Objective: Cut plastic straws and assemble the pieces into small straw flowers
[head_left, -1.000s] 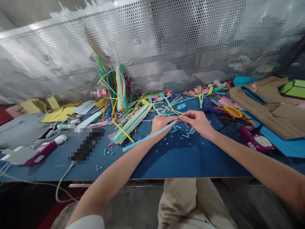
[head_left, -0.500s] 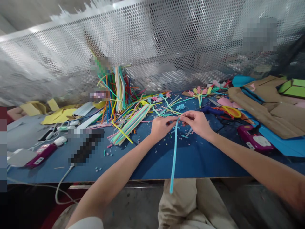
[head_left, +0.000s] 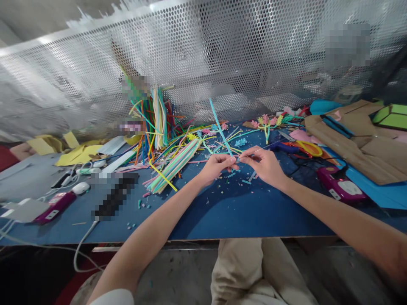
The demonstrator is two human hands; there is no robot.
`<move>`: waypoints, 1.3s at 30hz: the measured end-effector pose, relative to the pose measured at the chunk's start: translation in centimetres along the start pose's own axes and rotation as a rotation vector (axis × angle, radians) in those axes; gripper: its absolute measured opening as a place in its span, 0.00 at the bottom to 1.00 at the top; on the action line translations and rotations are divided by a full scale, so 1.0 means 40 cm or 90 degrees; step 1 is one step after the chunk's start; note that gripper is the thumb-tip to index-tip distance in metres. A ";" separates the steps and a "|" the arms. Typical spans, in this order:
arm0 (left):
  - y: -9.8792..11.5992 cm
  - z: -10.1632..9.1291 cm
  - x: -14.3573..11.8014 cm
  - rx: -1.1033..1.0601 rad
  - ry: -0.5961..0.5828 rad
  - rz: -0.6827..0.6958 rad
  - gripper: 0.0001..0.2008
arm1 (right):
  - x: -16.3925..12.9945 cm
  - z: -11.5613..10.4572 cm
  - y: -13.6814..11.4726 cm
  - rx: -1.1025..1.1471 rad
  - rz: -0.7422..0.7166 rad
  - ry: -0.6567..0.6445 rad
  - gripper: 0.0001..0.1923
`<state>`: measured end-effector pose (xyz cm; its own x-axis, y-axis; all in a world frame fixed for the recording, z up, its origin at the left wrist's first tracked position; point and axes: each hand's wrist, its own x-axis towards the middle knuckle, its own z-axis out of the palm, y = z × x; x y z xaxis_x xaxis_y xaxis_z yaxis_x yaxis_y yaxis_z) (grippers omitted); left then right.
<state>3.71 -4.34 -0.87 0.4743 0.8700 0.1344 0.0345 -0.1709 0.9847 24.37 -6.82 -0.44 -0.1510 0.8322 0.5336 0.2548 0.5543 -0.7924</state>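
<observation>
My left hand [head_left: 219, 166] is closed in a pinch on a light blue pipe cleaner [head_left: 219, 125], whose long end slants up and away over the table. Close beside it, my right hand [head_left: 258, 163] pinches a thin wire [head_left: 266, 147] that sticks out toward the upper right. The fingertips of both hands nearly meet. Just beyond them lies a blue leaf-shaped pipe cleaner piece [head_left: 241, 142]. A small branch with pink and yellow leaf shapes [head_left: 266, 123] stands behind my right hand.
A bundle of pastel pipe cleaners [head_left: 174, 165] lies left of my hands, before a upright bunch of coloured ones [head_left: 159, 118]. Pliers with orange-yellow handles [head_left: 308, 148], a purple power strip [head_left: 340, 184] and brown paper [head_left: 349, 135] lie right. A perforated metal panel [head_left: 241, 55] closes the back.
The blue pipe cleaner hung down toward the table's front edge and now points up and away from my left hand. A thin wire now shows at my right hand; the hands barely moved.
</observation>
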 end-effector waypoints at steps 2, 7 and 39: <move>0.001 0.001 -0.001 -0.040 -0.022 -0.027 0.19 | -0.003 -0.002 -0.009 -0.024 -0.037 0.006 0.09; 0.012 0.001 -0.004 0.017 -0.021 0.019 0.17 | -0.006 -0.003 -0.006 -0.034 -0.057 0.011 0.08; 0.008 -0.033 -0.019 0.841 0.149 0.635 0.05 | -0.004 0.031 -0.016 0.460 0.490 -0.168 0.22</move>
<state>2.22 -4.44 -0.51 0.6374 0.2131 0.7405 0.5461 -0.8029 -0.2389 23.04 -7.29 -0.38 -0.4136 0.8898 -0.1930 -0.2399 -0.3110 -0.9196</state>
